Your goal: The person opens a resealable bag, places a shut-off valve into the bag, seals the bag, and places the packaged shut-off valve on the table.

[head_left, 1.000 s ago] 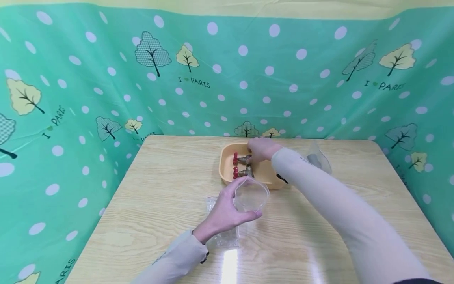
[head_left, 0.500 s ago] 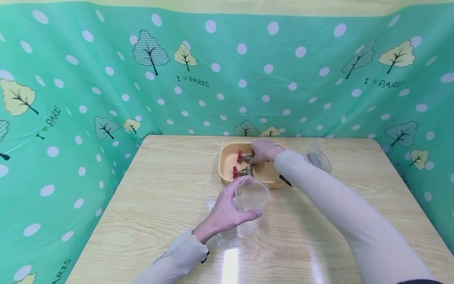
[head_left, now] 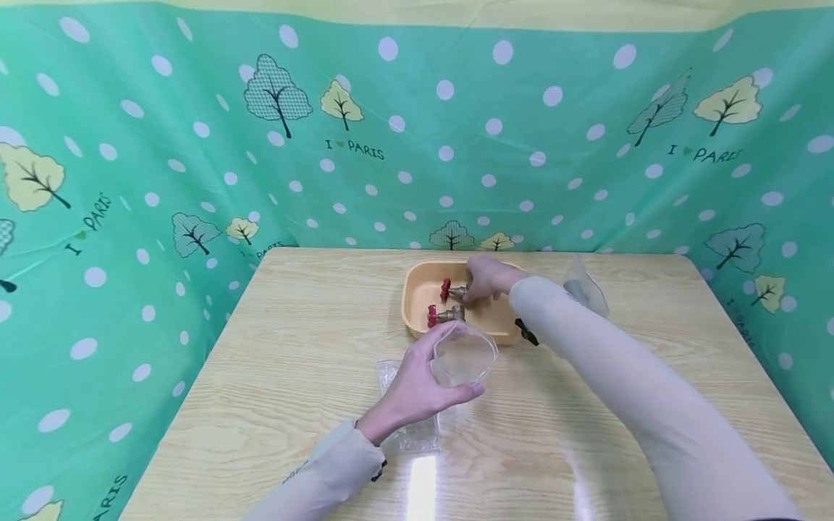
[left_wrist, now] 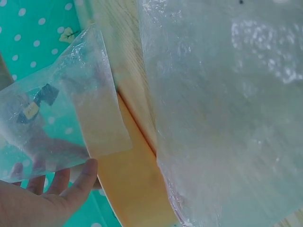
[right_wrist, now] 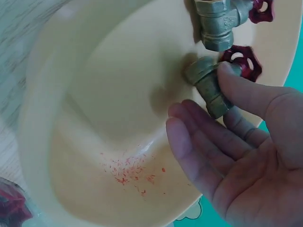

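Red-handled brassy valve and right hand shifted toward three o'clock

Over the last second both have slid slightly that way inside the peach, round-cornered plastic tray; the left hand has hardly moved. Green polka-dotted cloth closes off twelve o'clock behind the pale wood-grained worktop. At the tray's three o'clock rests a clear plastic bag with something grey inside. At six, the left hand holds the mouth of another clear plastic bag wide; a flat clear plastic packet lies partly below that hand. The right hand pinches the valve between thumb and fingers; I cannot tell whether it is off the tray floor. A second red-handled valve sits just beside, toward six. Red flecks dot the tray.

Smooth metal could slip from so light a pinch, or the held valve could knock its neighbour. Thin film might fold shut if the left thumb relaxed. A low lift would risk catching the tray's six-o'clock rim. The most open worktop lies toward nine; the white right sleeve crowds four and five.
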The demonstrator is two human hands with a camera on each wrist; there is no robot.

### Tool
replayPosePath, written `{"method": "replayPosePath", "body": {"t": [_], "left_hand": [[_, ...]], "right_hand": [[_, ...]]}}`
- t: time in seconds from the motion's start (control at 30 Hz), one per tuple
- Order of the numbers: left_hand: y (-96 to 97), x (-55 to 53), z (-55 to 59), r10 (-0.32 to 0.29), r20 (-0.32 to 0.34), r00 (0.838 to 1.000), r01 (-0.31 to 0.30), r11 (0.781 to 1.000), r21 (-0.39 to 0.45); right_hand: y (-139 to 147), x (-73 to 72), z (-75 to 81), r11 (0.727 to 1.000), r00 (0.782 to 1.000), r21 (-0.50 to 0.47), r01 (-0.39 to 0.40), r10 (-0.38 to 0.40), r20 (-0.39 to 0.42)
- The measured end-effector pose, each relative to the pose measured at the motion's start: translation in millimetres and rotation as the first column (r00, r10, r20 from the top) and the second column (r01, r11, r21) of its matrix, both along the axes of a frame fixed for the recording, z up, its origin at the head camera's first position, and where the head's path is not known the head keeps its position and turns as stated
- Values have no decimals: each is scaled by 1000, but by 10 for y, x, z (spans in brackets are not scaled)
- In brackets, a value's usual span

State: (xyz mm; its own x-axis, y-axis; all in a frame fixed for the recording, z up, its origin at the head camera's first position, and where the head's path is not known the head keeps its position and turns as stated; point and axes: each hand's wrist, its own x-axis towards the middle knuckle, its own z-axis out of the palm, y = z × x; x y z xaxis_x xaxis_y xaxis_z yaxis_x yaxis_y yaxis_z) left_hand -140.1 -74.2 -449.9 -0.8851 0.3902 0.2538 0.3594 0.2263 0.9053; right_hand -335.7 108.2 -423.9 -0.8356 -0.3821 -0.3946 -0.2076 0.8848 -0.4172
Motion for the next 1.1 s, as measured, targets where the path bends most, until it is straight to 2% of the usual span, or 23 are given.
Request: {"method": "replayPosePath", "body": {"t": [0.13, 0.3, 0.43, 0.53, 0.67, 0.87, 1.1], "left_hand": [[15, 3, 1, 2, -2, 1000, -2, 1000, 0], [13, 9, -1, 26, 14, 1000, -26, 999, -19], [15, 5, -3, 36, 24, 999, -36, 999, -32], [23, -8, -2, 36, 19, 999, -36, 998, -42], [37, -33, -3, 35, 4, 999, -35, 998, -49], [61, -76, -15, 20, -29, 999, -21, 999, -25], [91, -112, -28, 11, -38, 999, -12, 1000, -22]], "right_hand": [[20, -2, -6, 1000, 1000, -1, -9, 9, 1], [40, 39, 10, 997, 997, 2, -76, 76, -3], [44, 76, 42, 992, 991, -25, -121, 119, -54], [39, 99, 62, 988, 983, -59, -144, 136, -123], [23, 140, 90, 984, 976, -108, -140, 119, -184], [46, 186, 57, 981, 974, -171, -95, 56, -221], [84, 223, 62, 975, 964, -211, -62, 4, -266]]}}
